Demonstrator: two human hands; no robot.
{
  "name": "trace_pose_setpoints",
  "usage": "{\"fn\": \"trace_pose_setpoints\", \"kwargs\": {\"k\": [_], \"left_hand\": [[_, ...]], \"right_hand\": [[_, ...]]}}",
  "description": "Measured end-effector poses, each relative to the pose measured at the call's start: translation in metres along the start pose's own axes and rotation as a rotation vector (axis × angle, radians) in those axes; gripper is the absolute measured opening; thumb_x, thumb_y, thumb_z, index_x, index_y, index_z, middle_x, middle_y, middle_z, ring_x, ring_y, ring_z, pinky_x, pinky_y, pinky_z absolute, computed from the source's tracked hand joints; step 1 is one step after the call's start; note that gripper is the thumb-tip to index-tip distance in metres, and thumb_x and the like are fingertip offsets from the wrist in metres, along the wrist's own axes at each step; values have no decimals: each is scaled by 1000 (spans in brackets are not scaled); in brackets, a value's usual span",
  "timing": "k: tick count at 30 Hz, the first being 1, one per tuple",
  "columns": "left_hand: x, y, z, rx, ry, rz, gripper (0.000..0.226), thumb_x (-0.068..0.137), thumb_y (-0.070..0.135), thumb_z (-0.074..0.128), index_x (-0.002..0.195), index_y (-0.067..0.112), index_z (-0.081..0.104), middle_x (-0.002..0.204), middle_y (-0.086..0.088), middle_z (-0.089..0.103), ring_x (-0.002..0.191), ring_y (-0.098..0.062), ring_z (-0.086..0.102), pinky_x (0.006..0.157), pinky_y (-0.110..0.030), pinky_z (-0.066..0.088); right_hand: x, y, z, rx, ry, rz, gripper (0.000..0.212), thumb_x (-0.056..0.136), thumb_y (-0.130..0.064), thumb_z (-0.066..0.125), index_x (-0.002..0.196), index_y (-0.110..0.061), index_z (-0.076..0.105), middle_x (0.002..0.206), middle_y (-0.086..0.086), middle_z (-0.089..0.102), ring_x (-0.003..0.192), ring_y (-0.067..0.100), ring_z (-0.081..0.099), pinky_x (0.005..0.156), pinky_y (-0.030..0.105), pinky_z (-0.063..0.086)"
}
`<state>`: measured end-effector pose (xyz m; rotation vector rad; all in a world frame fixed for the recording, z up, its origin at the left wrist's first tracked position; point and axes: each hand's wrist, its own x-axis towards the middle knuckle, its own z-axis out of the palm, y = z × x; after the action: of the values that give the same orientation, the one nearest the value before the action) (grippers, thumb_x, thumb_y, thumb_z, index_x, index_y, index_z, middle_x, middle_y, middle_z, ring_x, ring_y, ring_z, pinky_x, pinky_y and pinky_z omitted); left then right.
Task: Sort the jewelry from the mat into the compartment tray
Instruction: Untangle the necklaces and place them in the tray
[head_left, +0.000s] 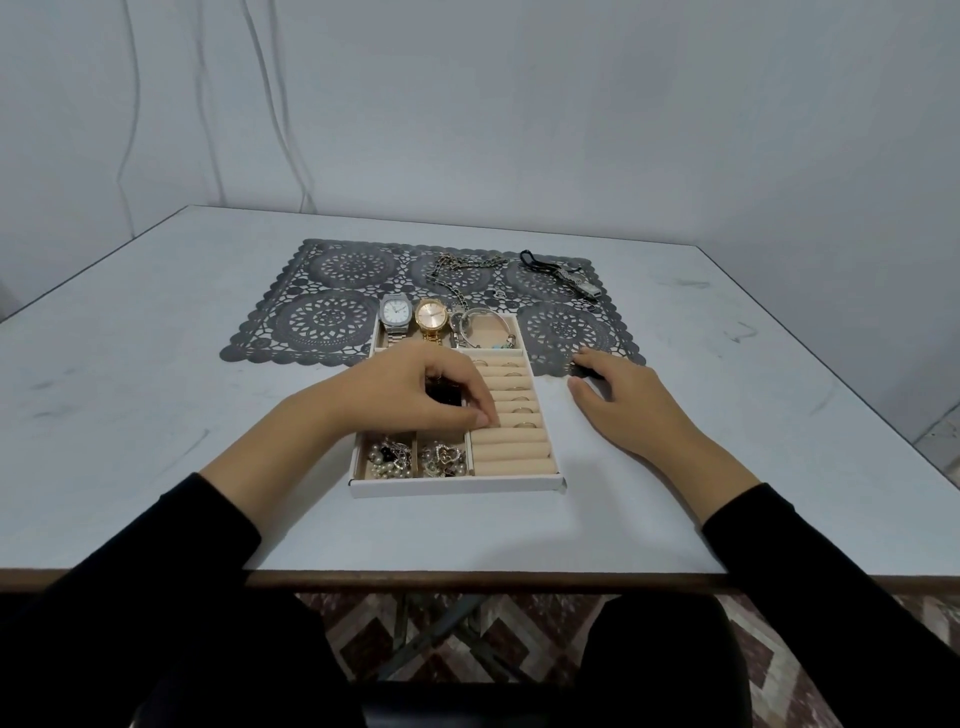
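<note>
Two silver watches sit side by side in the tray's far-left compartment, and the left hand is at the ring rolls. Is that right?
Not quite. The head view shows one silver watch and one gold watch side by side in the tray's far-left compartment. The left hand is at the ring rolls, as you said.
</note>
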<state>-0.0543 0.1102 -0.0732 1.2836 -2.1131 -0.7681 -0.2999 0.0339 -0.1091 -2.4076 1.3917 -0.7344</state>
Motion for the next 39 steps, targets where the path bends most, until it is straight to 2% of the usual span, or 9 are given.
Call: {"fn": "trace_pose_setpoints", "kwargs": {"k": [7,12,19,22,25,28,32,35,39], "left_hand": [[8,3,-3,45,-56,-68,14,80,14,78,86,26,80,90,13,74,91,-6,68,92,-37,54],[5,2,-3,-6,-21,-48,9,82,25,78,91,25,79,93,11,75,94,-8,69,94,-39,53],[12,-13,-14,-48,361,-3,10,86,21,73,97,21,76,92,8,74,89,-7,68,82,-22,52],[25,-28,-32,45,476,-53,16,90,26,68,105,24,72,100,14,71,97,-1,65,91,-29,52],[38,-50,-51,95,529,-124,21,94,34,61,113,29,68,116,12,66,113,-8,59,101,-39,45],[49,-73,-64,89,505,-200,24,96,35,56,118,33,66,126,8,63,116,-15,58,101,-40,44],[65,-106,-79,137,340,-299,29,100,38,49,126,38,61,125,9,62,109,-12,54,104,-41,39],[75,-125,-93,86,215,-299,31,100,43,44,126,40,61,140,14,53,126,-7,47,108,-33,32],[89,-144,-103,133,173,-281,29,99,42,48,126,47,57,141,23,48,130,-4,44,112,-30,29]], "right_hand": [[0,-1,-1,15,-9,3,27,96,-19,52,116,-4,61,120,10,63,112,23,54,88,19,34],[1,1,-2,56,-7,30,27,95,-20,54,118,-9,62,118,4,64,110,19,55,85,14,33],[18,7,-3,83,35,84,29,94,-27,55,119,-13,63,112,-1,64,96,9,52,82,17,34],[33,9,-2,85,54,90,32,95,-27,54,123,-13,61,119,1,63,105,14,55,87,18,35],[54,12,2,70,54,84,35,95,-27,55,127,-14,59,125,2,61,114,16,55,90,17,34],[76,13,11,46,39,75,36,94,-28,55,129,-17,59,127,1,61,118,17,53,96,24,38],[105,11,24,15,-7,33,36,95,-27,54,129,-17,58,127,0,61,117,15,53,92,19,34],[128,12,33,5,-29,-11,36,95,-27,53,129,-16,58,128,0,61,119,14,53,100,24,36],[151,13,40,-25,-50,-61,37,96,-27,52,130,-13,58,131,1,59,122,15,51,104,26,34]]}}
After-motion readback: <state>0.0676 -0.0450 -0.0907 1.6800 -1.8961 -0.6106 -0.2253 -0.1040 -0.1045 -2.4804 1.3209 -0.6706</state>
